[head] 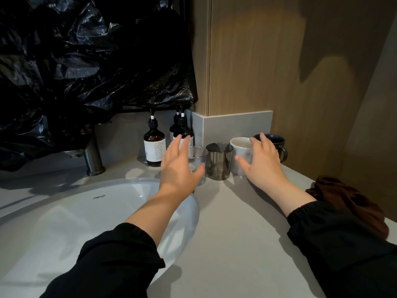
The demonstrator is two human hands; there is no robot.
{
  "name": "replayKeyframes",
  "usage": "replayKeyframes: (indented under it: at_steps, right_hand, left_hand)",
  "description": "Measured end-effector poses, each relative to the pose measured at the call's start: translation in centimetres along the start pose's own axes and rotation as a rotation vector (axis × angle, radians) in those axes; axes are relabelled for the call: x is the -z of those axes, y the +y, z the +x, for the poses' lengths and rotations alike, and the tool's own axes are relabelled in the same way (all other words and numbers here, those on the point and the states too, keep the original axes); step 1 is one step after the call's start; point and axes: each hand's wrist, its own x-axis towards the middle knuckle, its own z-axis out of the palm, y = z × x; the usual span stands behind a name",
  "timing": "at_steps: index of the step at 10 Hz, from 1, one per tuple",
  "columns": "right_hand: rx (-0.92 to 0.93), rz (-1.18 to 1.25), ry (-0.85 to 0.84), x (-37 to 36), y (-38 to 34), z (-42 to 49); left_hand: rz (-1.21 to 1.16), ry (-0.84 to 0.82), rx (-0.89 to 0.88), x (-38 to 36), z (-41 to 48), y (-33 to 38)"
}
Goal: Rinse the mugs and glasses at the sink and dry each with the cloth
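Note:
Along the back of the grey counter (pixel 232 222) stand a clear glass (pixel 198 160), a smoked grey glass (pixel 219 161), a white mug (pixel 241 151) and a black mug (pixel 277 143). My left hand (pixel 178 166) hovers spread in front of the clear glass, thumb near its right side, fingers straight. My right hand (pixel 261 160) is spread over the front of the white mug, fingertips reaching toward the black mug. Neither hand grips anything. A dark brown cloth (pixel 352 203) lies bunched on the counter at the right.
A white basin (pixel 86 222) fills the lower left, with a dark metal tap (pixel 93 155) behind it. Three brown pump bottles (pixel 154 145) stand against the back wall. Black plastic sheeting (pixel 86 61) hangs above. A wooden panel wall (pixel 279 61) closes the right corner.

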Motion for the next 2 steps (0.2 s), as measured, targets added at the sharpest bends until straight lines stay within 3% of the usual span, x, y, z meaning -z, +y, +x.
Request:
replayKeyframes:
  at_steps: [1,2]
  right_hand:
    - [0.092,0.337,0.076,3.9,-2.9,-2.0]
    - [0.28,1.031,0.04,11.7,-5.8,-5.3]
  left_hand:
    - [0.277,0.013,-0.249,-0.5,-1.3,0.6]
    - [0.374,0.016,-0.404,-1.3,-1.9,1.5]
